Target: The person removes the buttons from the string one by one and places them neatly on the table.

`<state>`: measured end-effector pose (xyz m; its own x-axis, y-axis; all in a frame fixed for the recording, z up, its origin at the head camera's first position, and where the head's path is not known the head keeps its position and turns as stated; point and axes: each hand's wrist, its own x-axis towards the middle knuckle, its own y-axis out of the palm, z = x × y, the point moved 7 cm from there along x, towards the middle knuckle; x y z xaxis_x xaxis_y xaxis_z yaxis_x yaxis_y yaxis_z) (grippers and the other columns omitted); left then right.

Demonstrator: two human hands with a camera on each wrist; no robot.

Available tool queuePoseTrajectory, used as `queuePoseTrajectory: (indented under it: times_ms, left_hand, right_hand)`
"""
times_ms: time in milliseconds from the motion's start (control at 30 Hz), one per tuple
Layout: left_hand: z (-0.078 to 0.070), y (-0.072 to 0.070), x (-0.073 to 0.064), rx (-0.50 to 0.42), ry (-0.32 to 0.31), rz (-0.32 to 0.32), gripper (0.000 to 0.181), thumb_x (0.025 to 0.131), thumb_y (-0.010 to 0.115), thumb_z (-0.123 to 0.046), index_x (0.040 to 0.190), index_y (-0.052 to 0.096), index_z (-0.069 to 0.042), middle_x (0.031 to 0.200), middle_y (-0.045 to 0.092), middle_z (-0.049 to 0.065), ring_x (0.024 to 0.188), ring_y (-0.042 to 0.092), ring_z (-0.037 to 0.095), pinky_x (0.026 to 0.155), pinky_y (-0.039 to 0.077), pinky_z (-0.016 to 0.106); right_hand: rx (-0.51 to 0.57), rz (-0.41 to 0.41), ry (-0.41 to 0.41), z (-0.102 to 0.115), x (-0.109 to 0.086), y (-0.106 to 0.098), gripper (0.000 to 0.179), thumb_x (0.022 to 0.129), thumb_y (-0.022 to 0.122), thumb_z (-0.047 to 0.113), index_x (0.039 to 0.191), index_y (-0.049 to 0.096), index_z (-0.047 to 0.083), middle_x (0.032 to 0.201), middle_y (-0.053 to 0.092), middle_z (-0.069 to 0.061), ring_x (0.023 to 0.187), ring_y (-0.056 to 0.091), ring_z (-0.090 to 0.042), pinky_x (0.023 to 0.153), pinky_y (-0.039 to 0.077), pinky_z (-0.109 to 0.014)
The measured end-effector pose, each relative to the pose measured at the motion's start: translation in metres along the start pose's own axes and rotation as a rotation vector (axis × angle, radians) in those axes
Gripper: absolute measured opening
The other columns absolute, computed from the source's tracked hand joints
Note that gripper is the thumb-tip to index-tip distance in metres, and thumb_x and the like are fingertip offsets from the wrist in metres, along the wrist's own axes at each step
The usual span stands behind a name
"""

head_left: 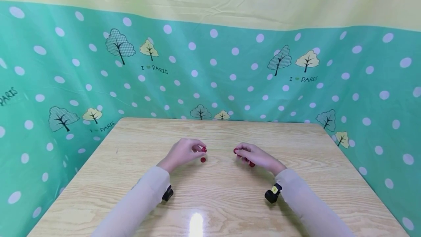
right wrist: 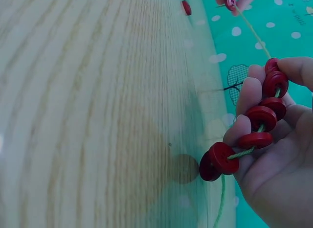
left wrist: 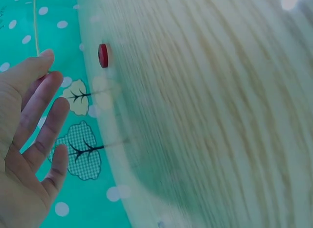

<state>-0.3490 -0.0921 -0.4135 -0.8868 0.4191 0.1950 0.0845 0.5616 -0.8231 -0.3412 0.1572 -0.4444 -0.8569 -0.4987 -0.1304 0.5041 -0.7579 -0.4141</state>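
My left hand (head_left: 185, 151) pinches a red button (right wrist: 231, 2) between thumb and fingertips. A thin yellow-green cord (right wrist: 253, 32) runs taut from that button to my right hand (head_left: 255, 154). My right thumb and fingers hold the cord at the upper end of a row of several red threaded buttons (right wrist: 262, 116). Those buttons hang across my right fingers and past the palm, with a loose tail of cord below. A separate red button (head_left: 203, 160) lies on the table just below my left fingertips. In the left wrist view, my fingers hide the pinched button.
Both hands are above a light wood-grain table (head_left: 217, 193). Behind it and along its sides hangs a green and yellow printed cloth (head_left: 210, 72). Black wrist cameras are strapped to the left wrist (head_left: 167, 193) and right wrist (head_left: 272, 194).
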Motion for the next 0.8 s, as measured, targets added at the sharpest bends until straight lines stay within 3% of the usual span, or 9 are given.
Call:
queuePoseTrajectory:
  times_ms: [333, 633, 800]
  left_hand:
    - [0.009, -0.001, -0.005, -0.002, 0.006, -0.001, 0.020, 0.088, 0.079, -0.024, 0.107, 0.076, -0.020, 0.087, 0.072, -0.011, 0.080, 0.066, 0.005, 0.080, 0.054, 0.035]
    - [0.017, -0.002, -0.010, 0.000, -0.045, 0.003, 0.019, 0.087, 0.080, -0.029, 0.105, 0.076, -0.024, 0.086, 0.071, -0.014, 0.081, 0.064, 0.004, 0.081, 0.053, 0.035]
    - [0.020, -0.002, -0.012, -0.013, -0.048, 0.016, 0.020, 0.088, 0.079, -0.027, 0.107, 0.076, -0.021, 0.087, 0.071, -0.014, 0.080, 0.064, 0.005, 0.081, 0.053, 0.035]
  right_hand:
    - [0.008, -0.005, 0.017, -0.001, -0.001, 0.000, 0.040, 0.105, 0.053, 0.036, 0.119, 0.057, -0.002, 0.093, 0.058, -0.019, 0.067, 0.044, -0.021, 0.054, 0.036, -0.029]
    - [0.002, -0.006, 0.004, -0.001, -0.001, -0.001, 0.040, 0.106, 0.051, 0.034, 0.120, 0.056, -0.003, 0.101, 0.059, -0.023, 0.069, 0.046, -0.021, 0.055, 0.037, -0.028]
    - [-0.001, -0.010, 0.009, -0.001, -0.001, -0.001, 0.040, 0.106, 0.051, 0.034, 0.119, 0.056, -0.003, 0.099, 0.058, -0.023, 0.070, 0.046, -0.022, 0.055, 0.037, -0.028]
